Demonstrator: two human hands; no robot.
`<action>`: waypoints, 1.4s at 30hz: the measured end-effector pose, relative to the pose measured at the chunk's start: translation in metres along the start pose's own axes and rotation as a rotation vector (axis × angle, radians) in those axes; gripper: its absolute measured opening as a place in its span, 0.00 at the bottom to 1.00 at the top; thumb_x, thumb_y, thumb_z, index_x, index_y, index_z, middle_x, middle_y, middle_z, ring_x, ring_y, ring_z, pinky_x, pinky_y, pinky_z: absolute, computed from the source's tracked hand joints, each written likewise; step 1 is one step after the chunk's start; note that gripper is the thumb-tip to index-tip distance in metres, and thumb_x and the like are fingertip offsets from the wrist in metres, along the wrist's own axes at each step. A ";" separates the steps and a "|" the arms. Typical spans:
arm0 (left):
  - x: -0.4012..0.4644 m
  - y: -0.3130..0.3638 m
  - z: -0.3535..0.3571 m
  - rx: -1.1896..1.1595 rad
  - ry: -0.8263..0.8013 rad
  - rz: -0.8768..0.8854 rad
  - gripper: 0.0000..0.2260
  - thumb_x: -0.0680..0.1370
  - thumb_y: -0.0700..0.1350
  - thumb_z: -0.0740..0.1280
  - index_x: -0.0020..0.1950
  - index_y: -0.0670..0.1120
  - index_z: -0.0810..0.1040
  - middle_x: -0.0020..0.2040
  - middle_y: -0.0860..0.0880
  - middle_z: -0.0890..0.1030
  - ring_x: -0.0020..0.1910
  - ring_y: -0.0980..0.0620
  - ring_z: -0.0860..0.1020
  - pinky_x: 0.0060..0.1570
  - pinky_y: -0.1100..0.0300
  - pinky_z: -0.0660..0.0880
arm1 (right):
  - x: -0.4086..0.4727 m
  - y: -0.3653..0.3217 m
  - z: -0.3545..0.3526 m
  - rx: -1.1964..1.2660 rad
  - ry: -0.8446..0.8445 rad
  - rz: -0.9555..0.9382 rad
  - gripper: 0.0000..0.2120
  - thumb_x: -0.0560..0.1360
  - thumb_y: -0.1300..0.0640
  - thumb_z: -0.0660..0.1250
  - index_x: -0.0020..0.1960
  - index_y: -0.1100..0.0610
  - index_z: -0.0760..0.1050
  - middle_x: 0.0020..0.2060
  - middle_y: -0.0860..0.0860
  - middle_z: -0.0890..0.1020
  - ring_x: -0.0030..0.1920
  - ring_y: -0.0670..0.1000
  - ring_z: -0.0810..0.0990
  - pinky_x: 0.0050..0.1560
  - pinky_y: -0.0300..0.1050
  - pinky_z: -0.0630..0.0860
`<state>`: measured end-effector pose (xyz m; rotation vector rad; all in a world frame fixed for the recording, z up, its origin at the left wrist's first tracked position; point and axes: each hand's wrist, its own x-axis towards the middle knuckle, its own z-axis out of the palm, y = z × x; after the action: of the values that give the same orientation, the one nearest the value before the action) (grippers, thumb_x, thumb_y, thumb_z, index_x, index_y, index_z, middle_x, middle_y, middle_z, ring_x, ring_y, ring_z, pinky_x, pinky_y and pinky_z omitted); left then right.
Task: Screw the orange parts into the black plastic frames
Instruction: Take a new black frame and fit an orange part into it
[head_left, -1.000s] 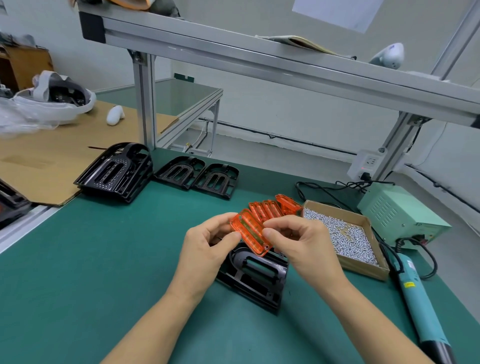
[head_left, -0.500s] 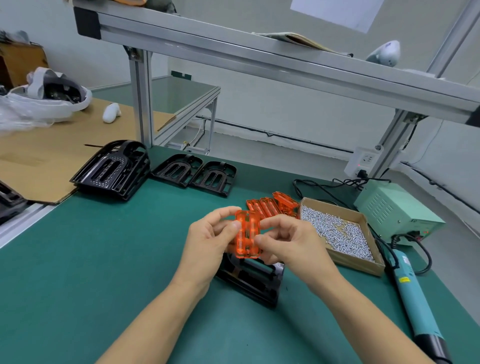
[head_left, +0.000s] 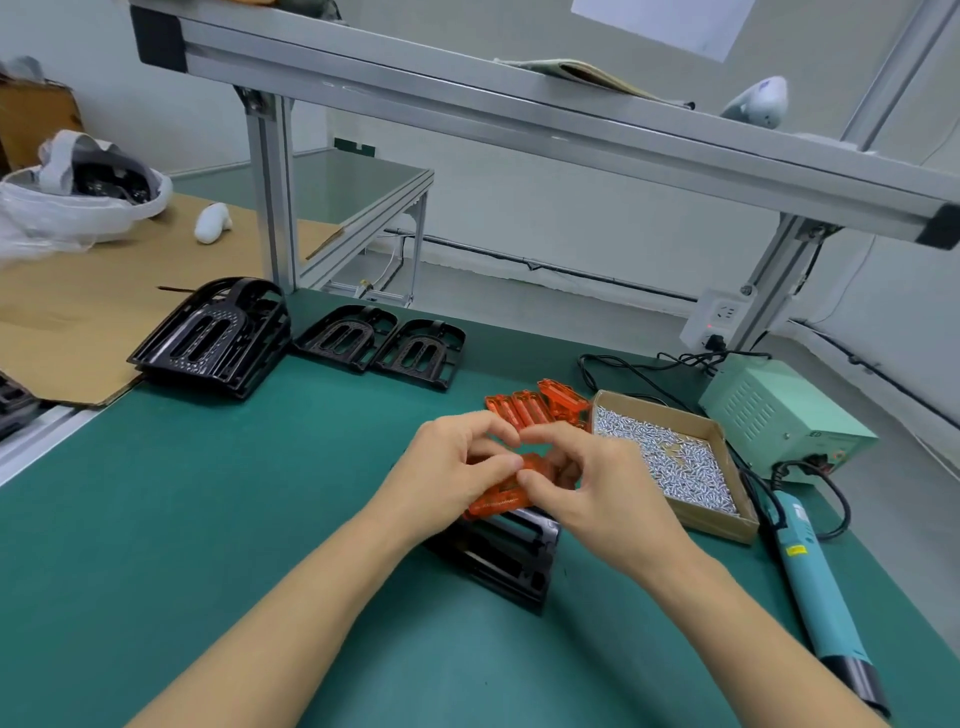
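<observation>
An orange part (head_left: 501, 498) lies almost flat just above a black plastic frame (head_left: 506, 558) on the green mat. My left hand (head_left: 454, 475) and my right hand (head_left: 587, 480) both pinch this part with thumb and fingertips, one from each side. The hands hide most of the part and the frame's far end. Behind the hands a row of more orange parts (head_left: 540, 405) leans together. A cardboard box of small silver screws (head_left: 670, 462) sits to the right, and a teal electric screwdriver (head_left: 821, 587) lies beyond it.
A stack of black frames (head_left: 213, 338) and two single frames (head_left: 382, 345) stand at the back left. A green power supply (head_left: 779, 415) with cables sits at the back right. An aluminium rack (head_left: 519, 119) spans overhead. Cardboard (head_left: 78, 312) covers the left table.
The orange part was held tilted up in front of me, then turned on edge; now both hands have lowered it, nearly flat, onto the black frame.
</observation>
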<state>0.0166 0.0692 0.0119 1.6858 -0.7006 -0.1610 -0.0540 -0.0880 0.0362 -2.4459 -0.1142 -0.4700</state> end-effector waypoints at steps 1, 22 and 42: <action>0.002 -0.001 -0.002 0.037 0.002 -0.001 0.05 0.77 0.42 0.68 0.51 0.51 0.77 0.45 0.53 0.85 0.44 0.57 0.81 0.53 0.53 0.76 | 0.000 0.004 0.001 -0.028 0.030 0.032 0.08 0.71 0.57 0.72 0.50 0.50 0.82 0.26 0.44 0.76 0.27 0.42 0.72 0.33 0.34 0.68; -0.024 -0.026 -0.022 0.611 -0.007 -0.092 0.17 0.80 0.38 0.59 0.65 0.51 0.77 0.68 0.60 0.71 0.68 0.57 0.62 0.70 0.60 0.56 | -0.026 0.036 0.021 -0.104 -0.075 0.268 0.09 0.73 0.45 0.71 0.49 0.48 0.82 0.31 0.44 0.78 0.33 0.41 0.74 0.36 0.38 0.69; -0.020 -0.026 0.003 0.863 -0.116 0.048 0.10 0.78 0.51 0.61 0.55 0.62 0.79 0.70 0.64 0.66 0.69 0.59 0.58 0.64 0.58 0.48 | -0.037 0.054 0.008 -0.100 -0.201 0.138 0.21 0.73 0.42 0.70 0.65 0.45 0.76 0.39 0.42 0.72 0.38 0.39 0.70 0.43 0.37 0.68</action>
<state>0.0082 0.0792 -0.0188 2.4880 -0.9768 0.1010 -0.0756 -0.1248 -0.0147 -2.5742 -0.0051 -0.1725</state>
